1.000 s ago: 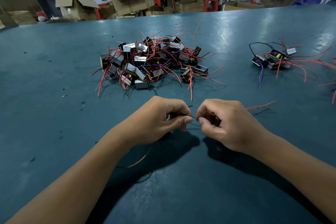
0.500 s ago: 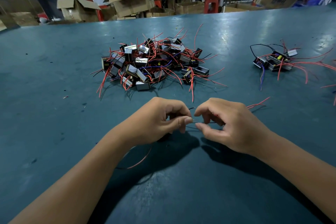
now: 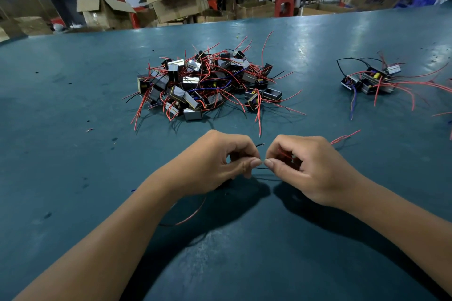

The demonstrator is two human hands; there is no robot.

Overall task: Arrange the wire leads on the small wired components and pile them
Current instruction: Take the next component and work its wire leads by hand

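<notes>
Thin black lead (image 3: 261, 168) spans the small gap between the two hands, pinched at each end; a short black tip with bare end (image 3: 260, 145) pokes up just above the thumbs. The component itself is hidden, probably inside the curled right hand (image 3: 308, 168), where red wire (image 3: 283, 154) shows between the fingers; more red leads (image 3: 344, 136) trail out past its far side. Left hand (image 3: 220, 164) is curled, thumb and forefinger nipping the black lead; a red lead (image 3: 193, 214) runs back under its wrist. Judgement: lead-straightening is under way. To do it well, keep the right hand anchoring near the body, draw the left pinch along the wire with light, even tension, and avoid kinking or tugging at the solder end. Unsorted heap (image 3: 203, 83) lies ahead of the left hand; the smaller pile (image 3: 369, 79) lies ahead and outward of the right hand, likely the drop point, both on the green table (image 3: 73, 154).
</notes>
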